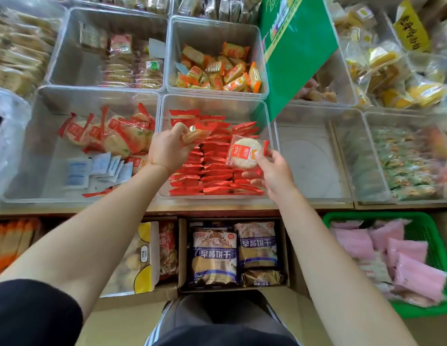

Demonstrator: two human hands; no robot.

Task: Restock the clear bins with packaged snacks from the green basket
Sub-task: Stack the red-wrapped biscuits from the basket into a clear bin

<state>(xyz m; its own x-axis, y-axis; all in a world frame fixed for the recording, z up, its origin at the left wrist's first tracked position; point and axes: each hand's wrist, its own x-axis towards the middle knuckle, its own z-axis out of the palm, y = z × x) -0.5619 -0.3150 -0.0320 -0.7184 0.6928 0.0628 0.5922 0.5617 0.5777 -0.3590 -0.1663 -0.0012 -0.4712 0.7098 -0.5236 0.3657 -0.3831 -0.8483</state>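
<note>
My right hand pinches rice cracker; left hand grips another packet. Bin directly beneath; free gap at twelve o'clock.

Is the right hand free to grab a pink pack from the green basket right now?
Probably not yet. The right hand holds a round cracker pack over the middle bin. The pink packs lie uncovered in the green basket on that side, nothing blocking.

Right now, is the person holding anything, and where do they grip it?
Yes. Right hand pinches a round rice cracker packet at its right edge; left hand grips another packet by one end.
</note>
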